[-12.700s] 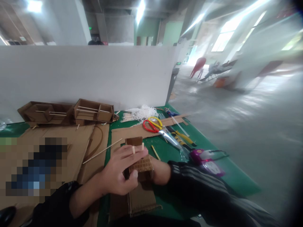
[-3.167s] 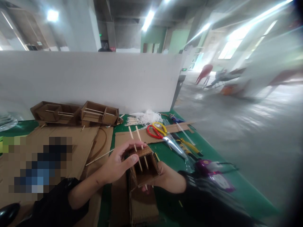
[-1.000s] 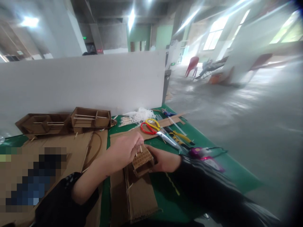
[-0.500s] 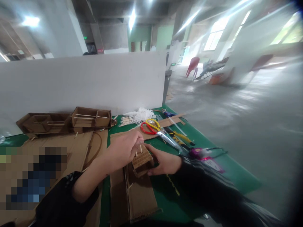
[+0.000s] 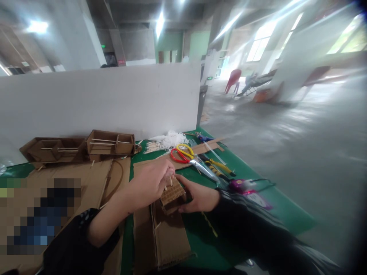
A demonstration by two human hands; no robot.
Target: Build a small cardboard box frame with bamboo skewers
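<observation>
My left hand (image 5: 155, 177) is closed, its fingertips over a small box-like cardboard piece (image 5: 172, 195). Two short wooden sticks (image 5: 171, 182) stand up from the corrugated top of that piece. Their upper ends run up to my left fingers, which are pinched at one of them; the exact grip is partly hidden. My right hand (image 5: 199, 194) grips the cardboard piece from the right side, thumb low and fingers behind. Under the piece lies a long folded cardboard strip (image 5: 172, 240) with a small stick on it.
Scissors (image 5: 205, 170) with red and yellow handles lie beyond my hands, beside yellow-handled pliers (image 5: 222, 166). White string (image 5: 173, 139) is heaped behind. Cardboard boxes with sticks across them (image 5: 110, 143) stand by a white partition (image 5: 114, 101). A cardboard sheet (image 5: 94, 175) covers the left side.
</observation>
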